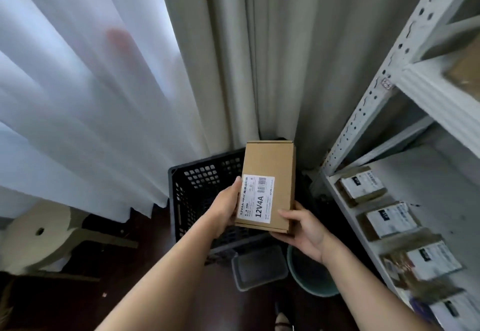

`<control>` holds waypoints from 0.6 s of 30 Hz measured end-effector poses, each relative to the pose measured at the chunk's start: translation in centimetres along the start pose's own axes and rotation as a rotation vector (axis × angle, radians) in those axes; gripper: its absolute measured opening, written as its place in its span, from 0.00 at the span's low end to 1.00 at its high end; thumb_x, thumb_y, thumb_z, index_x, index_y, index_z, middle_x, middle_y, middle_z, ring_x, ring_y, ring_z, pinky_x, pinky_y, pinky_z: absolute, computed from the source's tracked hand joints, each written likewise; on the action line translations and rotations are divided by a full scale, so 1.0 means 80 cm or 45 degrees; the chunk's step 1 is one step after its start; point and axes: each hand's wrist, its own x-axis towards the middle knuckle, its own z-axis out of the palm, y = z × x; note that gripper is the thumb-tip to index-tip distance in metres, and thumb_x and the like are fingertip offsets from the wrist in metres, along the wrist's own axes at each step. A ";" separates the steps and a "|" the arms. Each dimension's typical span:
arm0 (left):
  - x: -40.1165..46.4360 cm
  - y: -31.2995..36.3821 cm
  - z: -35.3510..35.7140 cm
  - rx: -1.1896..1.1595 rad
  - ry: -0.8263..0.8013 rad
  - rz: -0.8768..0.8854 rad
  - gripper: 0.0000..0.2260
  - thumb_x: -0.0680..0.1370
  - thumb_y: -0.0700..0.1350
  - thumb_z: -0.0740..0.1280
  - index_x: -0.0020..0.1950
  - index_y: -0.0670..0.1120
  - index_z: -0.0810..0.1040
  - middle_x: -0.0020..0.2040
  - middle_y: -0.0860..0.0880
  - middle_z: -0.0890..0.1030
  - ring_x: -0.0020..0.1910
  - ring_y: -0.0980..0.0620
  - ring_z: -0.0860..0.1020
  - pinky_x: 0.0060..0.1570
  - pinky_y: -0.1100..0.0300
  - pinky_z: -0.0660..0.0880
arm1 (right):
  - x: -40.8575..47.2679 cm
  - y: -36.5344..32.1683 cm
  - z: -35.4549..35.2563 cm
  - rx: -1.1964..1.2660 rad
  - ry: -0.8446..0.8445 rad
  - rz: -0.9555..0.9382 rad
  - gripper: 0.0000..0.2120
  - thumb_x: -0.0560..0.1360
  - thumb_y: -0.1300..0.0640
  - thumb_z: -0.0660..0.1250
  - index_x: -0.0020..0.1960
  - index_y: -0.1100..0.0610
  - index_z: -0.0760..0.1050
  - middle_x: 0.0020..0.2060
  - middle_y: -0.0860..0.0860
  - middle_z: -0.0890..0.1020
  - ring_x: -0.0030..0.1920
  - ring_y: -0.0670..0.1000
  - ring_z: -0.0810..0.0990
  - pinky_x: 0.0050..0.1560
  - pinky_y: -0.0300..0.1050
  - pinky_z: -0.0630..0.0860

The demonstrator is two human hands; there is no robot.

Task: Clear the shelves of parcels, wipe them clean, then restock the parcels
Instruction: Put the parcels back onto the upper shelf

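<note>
A brown cardboard parcel (270,167) with a white label reading 12V4A is held in both hands above a black plastic crate (187,187). My left hand (226,208) grips its left edge, thumb along the side. My right hand (302,229) cups its lower right corner from below. To the right stands a white metal shelf (441,187) whose lower board carries several labelled parcels (389,220) in a row. Another brown parcel (465,68) sits on the upper board.
White sheer curtain (78,96) and grey drape (259,57) hang behind the crate. On the dark floor lie a grey tray (259,265), a teal bucket (309,278) and a pale roll (39,232) at left.
</note>
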 end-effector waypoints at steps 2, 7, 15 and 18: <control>-0.034 -0.014 -0.010 -0.032 -0.135 0.024 0.16 0.80 0.60 0.60 0.58 0.53 0.80 0.44 0.51 0.86 0.47 0.50 0.83 0.50 0.52 0.79 | -0.037 0.018 0.003 0.056 -0.028 -0.002 0.25 0.71 0.63 0.67 0.67 0.52 0.73 0.59 0.58 0.82 0.61 0.59 0.78 0.59 0.58 0.77; -0.105 -0.051 -0.029 0.024 -0.382 0.018 0.19 0.77 0.40 0.70 0.64 0.57 0.73 0.51 0.49 0.85 0.50 0.50 0.84 0.45 0.52 0.81 | -0.129 0.066 0.012 0.071 -0.059 -0.048 0.25 0.69 0.61 0.67 0.66 0.52 0.75 0.59 0.58 0.82 0.62 0.59 0.77 0.68 0.60 0.71; -0.198 -0.044 -0.001 0.377 -0.495 0.451 0.24 0.69 0.28 0.73 0.61 0.47 0.75 0.57 0.42 0.81 0.54 0.46 0.82 0.52 0.51 0.80 | -0.252 0.073 -0.007 -0.094 0.115 -0.132 0.20 0.77 0.66 0.62 0.65 0.52 0.75 0.60 0.57 0.81 0.61 0.61 0.79 0.66 0.66 0.71; -0.222 -0.037 0.027 0.647 -0.352 0.753 0.22 0.66 0.29 0.74 0.54 0.45 0.74 0.53 0.42 0.80 0.54 0.44 0.79 0.50 0.50 0.80 | -0.294 0.065 -0.025 0.097 0.126 -0.194 0.16 0.81 0.60 0.56 0.68 0.53 0.71 0.68 0.56 0.72 0.62 0.68 0.76 0.61 0.71 0.72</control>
